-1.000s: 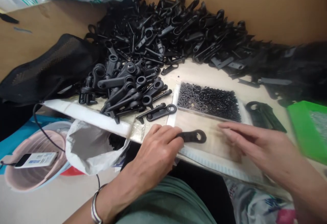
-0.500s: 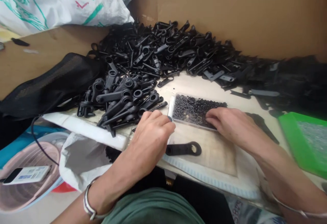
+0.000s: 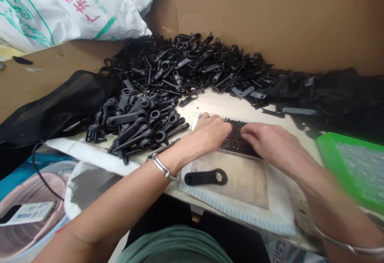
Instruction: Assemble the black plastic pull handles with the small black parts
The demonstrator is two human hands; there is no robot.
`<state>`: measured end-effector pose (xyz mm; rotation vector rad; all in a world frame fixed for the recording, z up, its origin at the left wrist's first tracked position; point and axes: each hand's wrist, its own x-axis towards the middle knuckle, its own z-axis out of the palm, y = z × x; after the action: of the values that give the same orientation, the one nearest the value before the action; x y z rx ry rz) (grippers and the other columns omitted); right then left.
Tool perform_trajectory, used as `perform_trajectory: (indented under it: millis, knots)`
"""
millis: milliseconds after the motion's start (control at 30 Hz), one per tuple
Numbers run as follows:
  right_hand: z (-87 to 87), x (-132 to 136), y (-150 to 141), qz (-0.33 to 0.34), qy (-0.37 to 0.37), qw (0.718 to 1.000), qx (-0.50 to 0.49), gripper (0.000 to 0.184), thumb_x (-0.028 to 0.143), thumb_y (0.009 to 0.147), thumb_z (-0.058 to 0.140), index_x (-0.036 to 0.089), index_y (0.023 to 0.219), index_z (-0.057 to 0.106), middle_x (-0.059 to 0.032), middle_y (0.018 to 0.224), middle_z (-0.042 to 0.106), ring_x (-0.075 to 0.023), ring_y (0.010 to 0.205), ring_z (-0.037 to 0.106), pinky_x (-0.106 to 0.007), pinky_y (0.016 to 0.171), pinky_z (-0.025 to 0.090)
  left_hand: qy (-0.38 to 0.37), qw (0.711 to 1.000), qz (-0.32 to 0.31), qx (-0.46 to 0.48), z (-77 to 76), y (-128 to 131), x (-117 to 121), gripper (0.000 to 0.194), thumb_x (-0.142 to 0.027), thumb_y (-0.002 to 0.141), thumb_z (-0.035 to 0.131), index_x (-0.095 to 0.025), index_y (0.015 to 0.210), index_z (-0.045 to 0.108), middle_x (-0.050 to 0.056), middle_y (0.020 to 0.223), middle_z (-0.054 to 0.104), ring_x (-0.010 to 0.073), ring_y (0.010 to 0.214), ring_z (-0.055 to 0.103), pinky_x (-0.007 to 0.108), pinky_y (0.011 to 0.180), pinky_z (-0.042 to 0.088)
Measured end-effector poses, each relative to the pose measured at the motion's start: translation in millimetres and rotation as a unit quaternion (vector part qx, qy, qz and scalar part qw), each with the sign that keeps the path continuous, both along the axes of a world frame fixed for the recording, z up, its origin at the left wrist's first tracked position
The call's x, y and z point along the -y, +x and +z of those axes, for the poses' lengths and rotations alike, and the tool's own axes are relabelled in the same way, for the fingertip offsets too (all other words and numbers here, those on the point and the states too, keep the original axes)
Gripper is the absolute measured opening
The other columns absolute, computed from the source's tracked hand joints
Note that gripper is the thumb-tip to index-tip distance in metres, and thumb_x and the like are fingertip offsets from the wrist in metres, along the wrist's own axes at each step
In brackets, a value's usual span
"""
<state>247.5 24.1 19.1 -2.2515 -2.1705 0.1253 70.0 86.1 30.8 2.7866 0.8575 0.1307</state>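
With left hand and right hand curled over small black pieces, towards the tray's opposite ends; cannot tell if grasping any. Off the tray's near side, nearer the left hand: one black handle, roughly parallel.

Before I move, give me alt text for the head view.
Left hand and right hand are at a shallow tray of tiny black parts; one ring-ended black piece lies nearer the wearer. Larger black parts are heaped beyond and leftward, a green tray at right.
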Motion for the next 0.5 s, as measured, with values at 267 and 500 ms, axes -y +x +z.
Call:
perform_trajectory:
  millis: [267, 500]
  knots:
    - [-4.3, 10, 19, 0.02, 0.022, 1.0, -0.002, 0.025, 0.032, 0.092, 0.049, 0.027, 0.098, 0.073, -0.0055, 0.1, 0.075, -0.0263, 0.088, 0.067, -0.034, 0.068, 0.043, -0.101, 0.982, 0.062, 0.149, -4.4, -20, -8, 0.021, -0.005, 0.08, 0.055, -0.016, 0.069, 0.069, 0.004, 0.066, 0.067, 0.0172, 0.066, 0.059, 0.032, 0.071, 0.045]
    - [-2.7, 3, 1, 0.025, -0.008, 1.0, 0.016, 0.015, 0.026, 0.086, 0.054, 0.024, 0.078, 0.067, -0.0035, 0.082, 0.071, -0.0225, 0.075, 0.064, -0.03, 0.056, 0.03, -0.228, 0.914, 0.153, 0.3, -11.2, -37, 3, 0.008, -0.014, 0.075, 0.066, -0.016, 0.077, 0.074, 0.001, 0.069, 0.07, 0.0149, 0.067, 0.061, 0.028, 0.064, 0.045]
